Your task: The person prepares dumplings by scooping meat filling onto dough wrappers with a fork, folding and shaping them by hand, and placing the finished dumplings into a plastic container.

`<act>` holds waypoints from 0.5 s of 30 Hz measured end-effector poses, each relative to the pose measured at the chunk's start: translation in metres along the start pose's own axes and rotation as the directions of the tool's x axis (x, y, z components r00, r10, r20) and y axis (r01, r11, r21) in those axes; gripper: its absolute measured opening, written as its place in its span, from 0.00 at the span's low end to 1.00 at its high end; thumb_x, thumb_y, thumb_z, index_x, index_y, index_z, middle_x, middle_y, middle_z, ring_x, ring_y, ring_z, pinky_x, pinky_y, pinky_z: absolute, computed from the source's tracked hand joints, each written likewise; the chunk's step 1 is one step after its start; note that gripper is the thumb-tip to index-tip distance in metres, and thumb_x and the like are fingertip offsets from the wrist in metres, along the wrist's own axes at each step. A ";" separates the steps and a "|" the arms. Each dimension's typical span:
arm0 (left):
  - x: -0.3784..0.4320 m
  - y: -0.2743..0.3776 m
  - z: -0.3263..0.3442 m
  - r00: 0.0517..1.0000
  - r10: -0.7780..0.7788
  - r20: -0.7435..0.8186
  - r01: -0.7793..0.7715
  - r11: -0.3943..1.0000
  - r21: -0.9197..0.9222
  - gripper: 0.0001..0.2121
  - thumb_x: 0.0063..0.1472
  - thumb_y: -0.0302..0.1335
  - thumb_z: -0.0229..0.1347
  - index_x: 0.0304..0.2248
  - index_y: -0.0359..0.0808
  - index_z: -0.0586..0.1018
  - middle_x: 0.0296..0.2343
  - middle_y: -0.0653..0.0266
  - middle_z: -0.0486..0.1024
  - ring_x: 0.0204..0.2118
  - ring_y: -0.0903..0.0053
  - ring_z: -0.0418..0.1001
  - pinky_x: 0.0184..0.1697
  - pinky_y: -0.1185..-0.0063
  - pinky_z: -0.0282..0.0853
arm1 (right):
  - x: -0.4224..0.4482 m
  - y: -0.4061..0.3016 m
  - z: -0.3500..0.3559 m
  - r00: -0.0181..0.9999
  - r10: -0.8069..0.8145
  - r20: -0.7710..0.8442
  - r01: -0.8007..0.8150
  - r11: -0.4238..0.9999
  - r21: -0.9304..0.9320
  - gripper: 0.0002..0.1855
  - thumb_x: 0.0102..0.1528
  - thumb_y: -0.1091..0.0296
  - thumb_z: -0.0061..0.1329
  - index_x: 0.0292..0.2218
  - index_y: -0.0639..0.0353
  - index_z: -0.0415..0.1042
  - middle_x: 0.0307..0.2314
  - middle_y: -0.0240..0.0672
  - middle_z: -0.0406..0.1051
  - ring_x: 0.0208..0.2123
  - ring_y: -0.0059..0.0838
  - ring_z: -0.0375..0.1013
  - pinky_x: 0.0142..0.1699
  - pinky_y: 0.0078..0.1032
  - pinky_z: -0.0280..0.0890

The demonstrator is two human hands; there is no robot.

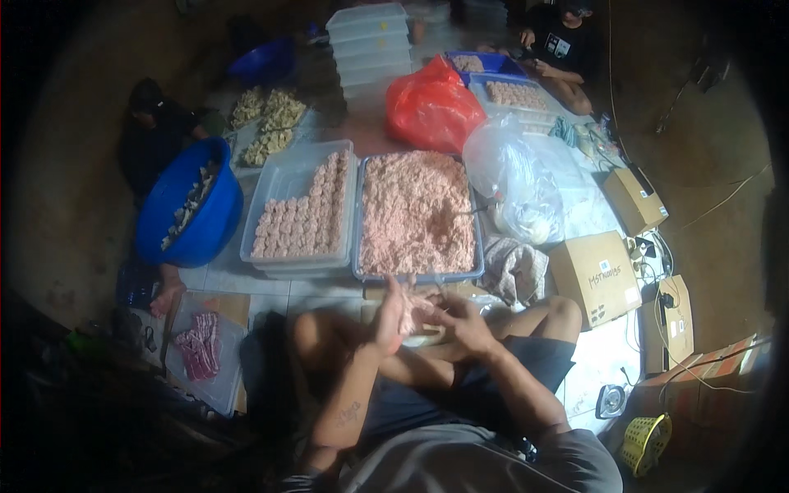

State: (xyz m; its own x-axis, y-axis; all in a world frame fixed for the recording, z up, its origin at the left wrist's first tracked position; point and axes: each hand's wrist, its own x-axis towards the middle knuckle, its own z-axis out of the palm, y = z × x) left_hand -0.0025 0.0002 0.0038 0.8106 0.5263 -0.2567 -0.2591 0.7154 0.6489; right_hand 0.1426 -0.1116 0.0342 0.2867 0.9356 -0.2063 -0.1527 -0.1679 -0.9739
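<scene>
My left hand (392, 319) is raised over my crossed legs, palm turned inward, with pale pink paste on its palm and fingers. My right hand (470, 323) meets it from the right, fingers bent. Blur hides whether either hand grips anything. Just beyond them is a blue-rimmed tub (359, 246) of pink minced meat (410, 215), scooped hollow on its right side, where a dark handle (473, 211) sticks out. Left of it, a clear plastic tray (280, 175) holds rows of shaped meat portions (300, 225); its upper left part shows bare plastic. Part of a pale dish (422, 339) shows below my hands.
A checked cloth (515, 265) and clear plastic bag (524, 185) lie right, near cardboard boxes (595, 277) and cables. A red bag (434, 105) and stacked tubs (370, 49) stand beyond. One person (154, 129) sits by a blue basin (191, 228); another (564, 49) sits far right.
</scene>
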 end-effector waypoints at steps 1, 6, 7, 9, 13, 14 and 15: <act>-0.003 -0.001 0.004 1.000 -0.013 0.015 0.012 0.998 0.058 0.40 0.65 0.61 0.35 0.63 0.35 0.51 0.51 0.47 0.71 0.46 0.58 0.75 0.48 0.64 0.73 | -0.003 -0.008 0.002 0.997 0.010 0.075 -0.014 0.998 0.058 0.14 0.59 0.65 0.57 0.42 0.67 0.74 0.34 0.33 0.75 0.36 0.18 0.70 0.41 0.21 0.67; -0.005 0.043 -0.008 0.932 -0.067 0.357 -0.054 0.946 0.320 0.31 0.68 0.49 0.47 0.60 0.34 0.59 0.51 0.47 0.67 0.49 0.57 0.74 0.51 0.65 0.74 | -0.002 -0.063 -0.003 0.955 -0.119 0.270 0.087 0.988 0.128 0.18 0.57 0.67 0.59 0.45 0.70 0.72 0.32 0.33 0.75 0.34 0.19 0.72 0.39 0.22 0.69; -0.002 0.036 -0.010 0.964 -0.190 0.184 0.124 0.938 0.323 0.22 0.65 0.28 0.53 0.56 0.30 0.67 0.47 0.55 0.74 0.48 0.72 0.75 0.50 0.75 0.72 | 0.008 -0.070 -0.005 0.954 -0.114 0.277 0.081 0.988 0.129 0.18 0.57 0.67 0.59 0.45 0.70 0.72 0.32 0.33 0.75 0.34 0.19 0.72 0.39 0.22 0.69; -0.003 0.014 -0.011 0.914 0.137 0.383 -0.345 0.760 0.551 0.19 0.62 0.22 0.54 0.53 0.30 0.70 0.43 0.57 0.76 0.45 0.73 0.76 0.47 0.76 0.73 | 0.019 -0.083 -0.007 0.964 -0.174 0.201 0.234 0.915 -0.330 0.26 0.54 0.63 0.63 0.47 0.72 0.71 0.33 0.38 0.74 0.36 0.23 0.72 0.41 0.24 0.69; -0.001 0.030 0.006 0.789 0.422 0.447 -0.570 0.230 0.788 0.15 0.60 0.19 0.58 0.47 0.29 0.74 0.37 0.58 0.80 0.40 0.71 0.79 0.43 0.74 0.76 | 0.013 -0.064 -0.017 0.966 -0.254 -0.056 0.246 0.962 -0.122 0.23 0.62 0.59 0.53 0.50 0.69 0.71 0.35 0.34 0.72 0.38 0.22 0.68 0.45 0.23 0.64; -0.001 0.034 0.003 0.745 0.426 0.513 -0.552 -0.038 0.833 0.17 0.56 0.22 0.62 0.45 0.29 0.75 0.36 0.56 0.80 0.39 0.68 0.79 0.42 0.72 0.75 | 0.008 -0.051 -0.022 0.969 -0.225 -0.106 0.205 0.964 -0.171 0.17 0.66 0.60 0.46 0.47 0.66 0.73 0.31 0.28 0.72 0.36 0.18 0.67 0.43 0.19 0.63; 0.003 0.031 -0.004 0.739 0.433 0.516 -0.558 -0.034 0.829 0.17 0.56 0.22 0.62 0.45 0.29 0.75 0.36 0.56 0.80 0.39 0.68 0.79 0.42 0.72 0.75 | 0.002 -0.028 -0.022 0.968 -0.228 -0.106 0.207 0.961 -0.182 0.17 0.66 0.60 0.46 0.47 0.66 0.73 0.31 0.28 0.72 0.36 0.18 0.67 0.43 0.19 0.63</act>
State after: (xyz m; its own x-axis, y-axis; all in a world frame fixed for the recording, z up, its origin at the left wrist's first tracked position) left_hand -0.0099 0.0261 0.0206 0.7582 0.4617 0.4604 -0.0082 -0.6993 0.7148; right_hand 0.1682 -0.1123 0.0592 0.4130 0.9106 0.0125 0.0844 -0.0246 -0.9961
